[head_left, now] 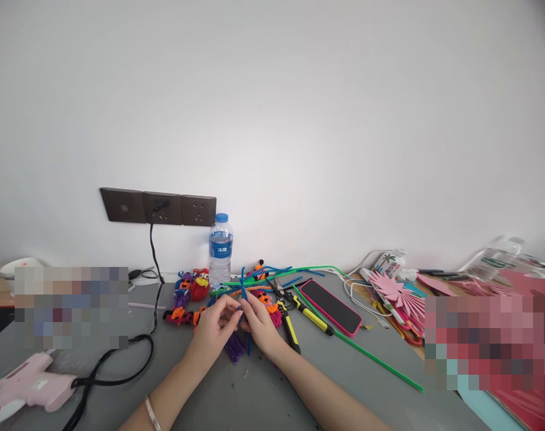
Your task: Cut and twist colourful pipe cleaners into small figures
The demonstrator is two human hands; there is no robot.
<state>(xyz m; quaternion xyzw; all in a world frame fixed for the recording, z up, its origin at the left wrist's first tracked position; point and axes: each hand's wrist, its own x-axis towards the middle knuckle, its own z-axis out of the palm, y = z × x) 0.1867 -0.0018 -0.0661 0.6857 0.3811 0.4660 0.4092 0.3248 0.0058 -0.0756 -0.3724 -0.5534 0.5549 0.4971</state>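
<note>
My left hand [215,326] and my right hand [260,326] meet over the grey table, fingertips pinched close together. Between them stands a blue pipe cleaner [243,284], its upper ends sticking up above my fingers. Purple pipe cleaners [235,348] hang or lie just below my hands; whether they join the blue one I cannot tell. Around my hands lie small pipe-cleaner dolls, among them a purple one [182,290], a red one [201,285] and a pink and orange one [267,301]. Yellow and black pliers [309,314] rest to the right of my right hand.
A water bottle [221,251] stands by the wall. Right of the pliers are a phone [330,306], a long green pipe cleaner [380,359] and pink folded paper [400,293]. A pink glue gun [32,383] with a black cord [120,382] lies at left.
</note>
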